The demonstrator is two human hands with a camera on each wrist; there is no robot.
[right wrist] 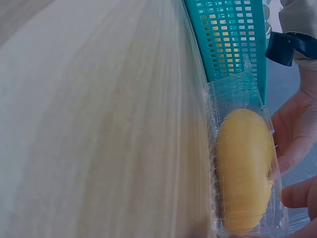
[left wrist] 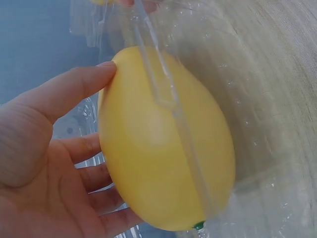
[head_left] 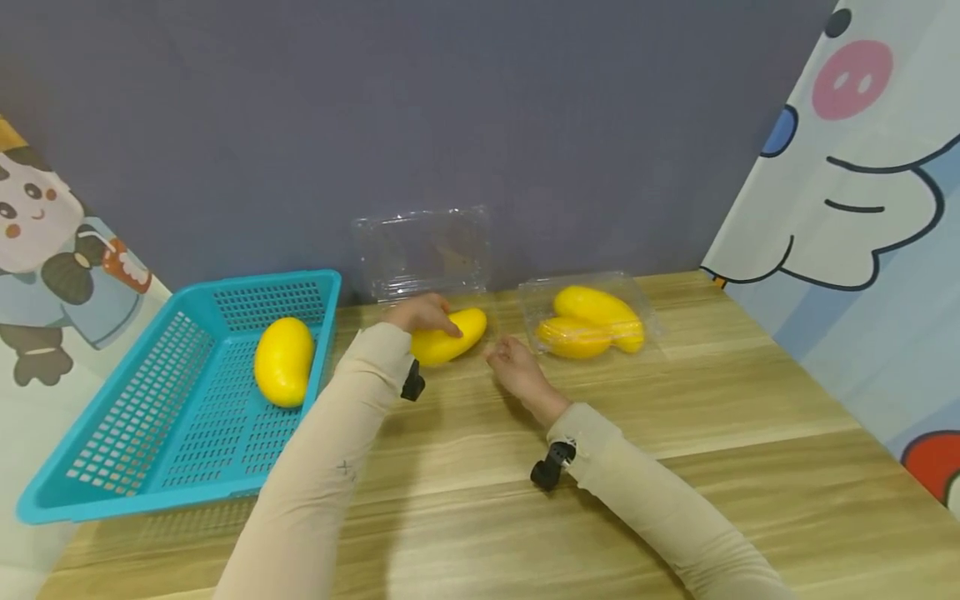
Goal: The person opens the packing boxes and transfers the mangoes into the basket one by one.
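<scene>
A yellow mango (head_left: 471, 327) with a green stem tip lies in a clear plastic clamshell box (right wrist: 240, 90), its lid (head_left: 423, 246) raised against the back wall. My left hand (head_left: 422, 315) holds this mango, thumb on one side and fingers along the other, as the left wrist view shows. At the box's right end is my right hand (head_left: 521, 375), thumb and fingers pinching the rim. Its fingertips are partly cut off in the right wrist view. To the right, a second clear box (head_left: 543, 292) contains two mangoes (head_left: 596, 307).
A turquoise plastic basket (head_left: 180, 492) stands at the left with one mango (head_left: 283, 362) in it, near its right wall. The wooden table (head_left: 465, 517) meets a grey wall (head_left: 525, 125) at the back. Cartoon-printed curtains (head_left: 862, 208) hang at both sides.
</scene>
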